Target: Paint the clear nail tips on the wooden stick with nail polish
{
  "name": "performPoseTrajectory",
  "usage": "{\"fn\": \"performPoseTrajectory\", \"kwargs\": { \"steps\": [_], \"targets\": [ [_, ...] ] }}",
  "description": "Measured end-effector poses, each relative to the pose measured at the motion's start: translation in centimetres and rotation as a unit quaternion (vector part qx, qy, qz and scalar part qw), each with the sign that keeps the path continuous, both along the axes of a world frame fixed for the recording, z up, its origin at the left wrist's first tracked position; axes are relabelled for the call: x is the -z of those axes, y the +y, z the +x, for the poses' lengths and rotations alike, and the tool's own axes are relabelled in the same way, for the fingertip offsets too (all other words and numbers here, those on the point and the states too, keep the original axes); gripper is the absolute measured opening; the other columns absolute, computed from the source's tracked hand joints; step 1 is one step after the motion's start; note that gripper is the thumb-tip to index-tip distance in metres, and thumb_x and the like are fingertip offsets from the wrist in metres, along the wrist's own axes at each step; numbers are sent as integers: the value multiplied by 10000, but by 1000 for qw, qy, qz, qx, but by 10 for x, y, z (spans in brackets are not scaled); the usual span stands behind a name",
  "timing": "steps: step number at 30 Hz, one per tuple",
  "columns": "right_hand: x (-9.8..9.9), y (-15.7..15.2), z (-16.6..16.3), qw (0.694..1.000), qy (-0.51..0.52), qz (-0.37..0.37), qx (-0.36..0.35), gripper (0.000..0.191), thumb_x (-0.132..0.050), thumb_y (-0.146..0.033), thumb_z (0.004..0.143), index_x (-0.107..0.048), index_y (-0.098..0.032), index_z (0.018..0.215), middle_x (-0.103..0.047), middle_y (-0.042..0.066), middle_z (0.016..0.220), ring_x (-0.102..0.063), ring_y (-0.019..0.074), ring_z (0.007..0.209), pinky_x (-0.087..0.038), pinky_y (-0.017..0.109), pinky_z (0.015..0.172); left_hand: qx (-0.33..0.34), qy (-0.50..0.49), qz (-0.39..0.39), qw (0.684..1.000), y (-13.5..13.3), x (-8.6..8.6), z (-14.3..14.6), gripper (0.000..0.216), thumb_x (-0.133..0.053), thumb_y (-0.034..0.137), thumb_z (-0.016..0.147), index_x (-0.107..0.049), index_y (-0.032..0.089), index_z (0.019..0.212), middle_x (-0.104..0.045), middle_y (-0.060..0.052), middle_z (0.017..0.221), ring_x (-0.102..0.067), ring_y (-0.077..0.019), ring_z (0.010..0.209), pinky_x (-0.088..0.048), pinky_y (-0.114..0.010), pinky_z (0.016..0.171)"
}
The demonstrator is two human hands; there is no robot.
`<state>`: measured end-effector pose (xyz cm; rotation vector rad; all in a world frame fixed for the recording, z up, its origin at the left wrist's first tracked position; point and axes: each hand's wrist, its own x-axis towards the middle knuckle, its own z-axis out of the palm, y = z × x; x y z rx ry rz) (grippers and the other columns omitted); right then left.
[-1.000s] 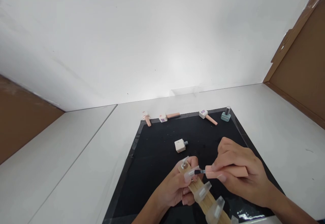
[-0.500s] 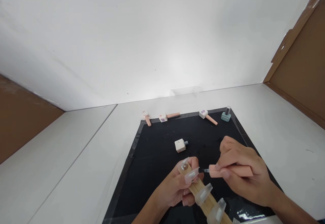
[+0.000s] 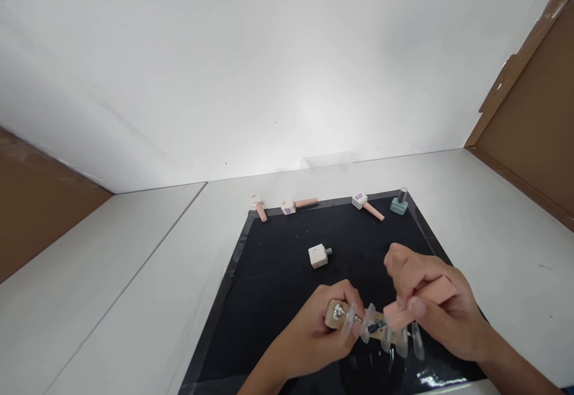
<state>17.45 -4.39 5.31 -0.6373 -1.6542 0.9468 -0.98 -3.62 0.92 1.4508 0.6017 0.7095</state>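
My left hand (image 3: 325, 326) is closed around one end of a wooden nail-tip stand (image 3: 332, 316), which has several clear false nail tips (image 3: 402, 342) standing along it. In my right hand (image 3: 442, 305) is a nail polish brush (image 3: 406, 313) by its pink cap handle, pinched between thumb and fingers. The dark bristles point left and reach the second nail tip (image 3: 368, 323) from the left; whether they touch it I cannot tell. Beyond my hands, an open-necked white polish bottle (image 3: 318, 256) lies on the black mat (image 3: 269, 281).
Along the mat's far edge lie three white bottles with pink caps: one at left (image 3: 259, 207), one in the middle (image 3: 289, 207) and one at right (image 3: 360, 201). A teal polish bottle (image 3: 399, 205) stands at the far right corner. Brown cardboard (image 3: 529, 102) flanks the white table.
The wooden stand has been turned nearer to level, and its tips now point toward me. The brush has moved right and down, from the first nail tip to the second.
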Motion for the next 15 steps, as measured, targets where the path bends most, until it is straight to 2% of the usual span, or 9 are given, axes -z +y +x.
{"fn": "performPoseTrajectory", "kwargs": {
  "steps": [4,8,12,15],
  "targets": [
    [-6,5,-1,998,-42,48,-2,364,-437,-398,956,-438,-215,642,-418,-52,501,-349,111,475,-334,268,482,-14,22,47,999,4,-4,4,277,-515,409,851,-449,182,707,-403,49,569,-302,-61,457,-236,-193,442],
    [-11,8,-1,991,-88,97,8,314,-444,-307,956,-413,-220,655,-399,-57,499,-357,111,471,-342,266,477,-24,27,64,997,5,-6,8,201,-532,316,831,-445,186,705,-405,50,570,-330,-68,472,-261,-186,452],
    [-11,7,2,986,-118,113,45,259,-492,-177,904,-418,-219,659,-399,-54,524,-359,111,481,-347,258,470,-29,28,74,996,3,-5,8,112,-524,211,791,-451,189,708,-422,49,582,-360,-73,487,-290,-181,465],
    [-9,7,4,986,-99,113,70,250,-493,-179,904,-436,-216,664,-382,-54,532,-355,113,487,-347,260,474,-35,48,96,994,2,-6,5,82,-501,144,756,-459,189,702,-424,51,586,-362,-71,490,-298,-179,476]
  ]
}}
